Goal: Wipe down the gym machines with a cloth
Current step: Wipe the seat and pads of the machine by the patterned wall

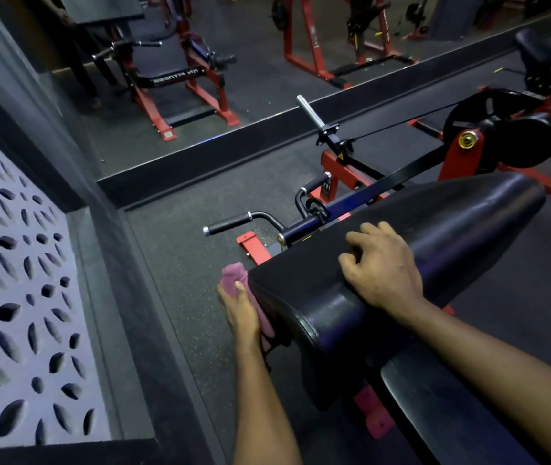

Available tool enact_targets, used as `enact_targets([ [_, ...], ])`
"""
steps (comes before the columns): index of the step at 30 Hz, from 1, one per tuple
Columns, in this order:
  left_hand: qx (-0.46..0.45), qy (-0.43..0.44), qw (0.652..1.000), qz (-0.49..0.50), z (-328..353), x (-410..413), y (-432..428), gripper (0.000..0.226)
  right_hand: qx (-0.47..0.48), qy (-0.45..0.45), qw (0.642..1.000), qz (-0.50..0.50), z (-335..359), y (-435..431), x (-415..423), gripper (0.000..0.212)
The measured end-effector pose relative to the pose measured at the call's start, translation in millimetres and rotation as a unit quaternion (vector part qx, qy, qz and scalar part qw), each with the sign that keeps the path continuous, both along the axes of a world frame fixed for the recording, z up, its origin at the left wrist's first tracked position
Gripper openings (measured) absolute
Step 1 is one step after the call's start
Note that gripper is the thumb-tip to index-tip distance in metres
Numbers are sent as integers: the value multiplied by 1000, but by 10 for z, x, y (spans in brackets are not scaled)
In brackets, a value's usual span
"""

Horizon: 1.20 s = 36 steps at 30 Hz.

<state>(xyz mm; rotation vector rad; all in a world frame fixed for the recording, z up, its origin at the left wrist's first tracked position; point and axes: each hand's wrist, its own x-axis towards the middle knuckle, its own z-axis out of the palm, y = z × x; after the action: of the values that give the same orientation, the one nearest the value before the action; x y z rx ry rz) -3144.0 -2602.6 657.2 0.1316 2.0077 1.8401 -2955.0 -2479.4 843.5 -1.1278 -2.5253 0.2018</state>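
Cloth (232, 280), a pink one, sits at about 7 o'clock from the middle of my view, pressed against the near left end of the long black pad (452, 229). Its long axis runs from 11 o'clock down toward 5 o'clock, following the pad's stitched end edge. My left hand (238, 308) grips it. The thumb lies across the front of the fabric; the fingers are behind it and I cannot see them. The lower part of the cloth slips out of sight between my wrist and the pad.

The pad itself stretches from 7 o'clock up to 2 o'clock. Its rounded far end points toward a red bracket (465, 152) and a black weight plate (489, 109). My right hand (381, 270) rests on top of it, partway along, fingers loosely bent with the tips on the surface, grasping nothing.

At 12 o'clock from the cloth, and apart from it, a black-gripped handle (230, 226) points its free end to 9 o'clock. Farther off, a chrome peg (309, 112) tilts up toward 11 o'clock. The pad hides most of the machine, and only bits of red frame (376, 422) show beneath it. At 9 o'clock stands a wall panel (15, 280) with leaf-shaped holes. A mirror (233, 72) along 12 o'clock shows more red machines, dim and hard to make out. Both my forearms are cut off at the picture's edge.
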Motion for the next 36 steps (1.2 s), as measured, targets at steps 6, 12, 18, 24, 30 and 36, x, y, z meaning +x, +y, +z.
enact_targets([
  [6, 46, 96, 993, -55, 731, 181, -229, 32, -11, 2, 1000, -2, 58, -38, 28, 17],
  [12, 70, 203, 968, -131, 1811, 140, -378, 22, -173, 18, 984, 37, 160, 39, -6, 3],
  [18, 149, 239, 948, -148, 2691, 172, -148, 32, -521, 273, 769, 251, 739, -206, -221, 60],
  [24, 46, 286, 953, -84, 2702, 326, -90, 25, -207, 273, 935, 90, 1209, -3, -245, 37],
  [30, -57, 173, 982, 52, 1951, 422, -409, 28, 11, -320, 918, 235, 1112, -198, -260, 52],
  [36, -60, 177, 980, 71, 1700, 863, -490, 27, -98, -374, 868, 310, 741, -7, -300, 61],
])
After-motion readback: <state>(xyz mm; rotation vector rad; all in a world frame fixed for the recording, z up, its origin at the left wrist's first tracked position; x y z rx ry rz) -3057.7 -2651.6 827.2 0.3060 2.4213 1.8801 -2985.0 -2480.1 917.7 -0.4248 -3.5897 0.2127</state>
